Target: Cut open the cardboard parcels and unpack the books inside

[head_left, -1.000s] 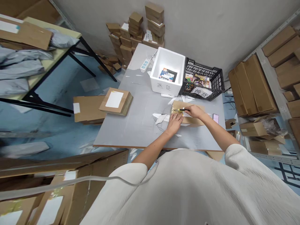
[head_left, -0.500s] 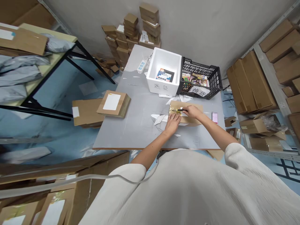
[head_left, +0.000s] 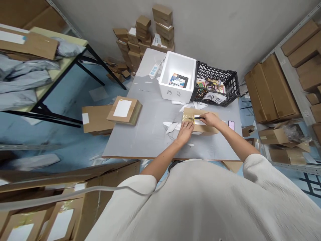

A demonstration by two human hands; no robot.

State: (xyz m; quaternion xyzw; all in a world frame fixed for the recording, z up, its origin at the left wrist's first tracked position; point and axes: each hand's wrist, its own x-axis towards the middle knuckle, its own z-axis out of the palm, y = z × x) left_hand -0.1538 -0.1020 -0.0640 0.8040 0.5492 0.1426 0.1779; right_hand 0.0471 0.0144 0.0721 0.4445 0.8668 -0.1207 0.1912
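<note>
A taped cardboard box (head_left: 207, 129) lies on the grey table in front of me, with a white label on its top. My right hand (head_left: 210, 119) is closed around a dark-handled utility knife (head_left: 198, 117), whose tip points left over the clear tape on the box. My left hand (head_left: 186, 130) rests on the near left part of the box, its fingers stretched out flat and holding nothing. Torn white paper (head_left: 172, 128) lies just left of the box.
A white foam box (head_left: 175, 94) and a black plastic crate (head_left: 229, 90), both with books inside, stand at the table's back. Another carton (head_left: 122, 108) sits at the left edge. A phone (head_left: 231, 125) lies to the right. A power strip (head_left: 154, 71) is behind.
The knife and my right hand have shifted slightly right along the box top. My left hand stays on the box. The whole view has turned a little.
</note>
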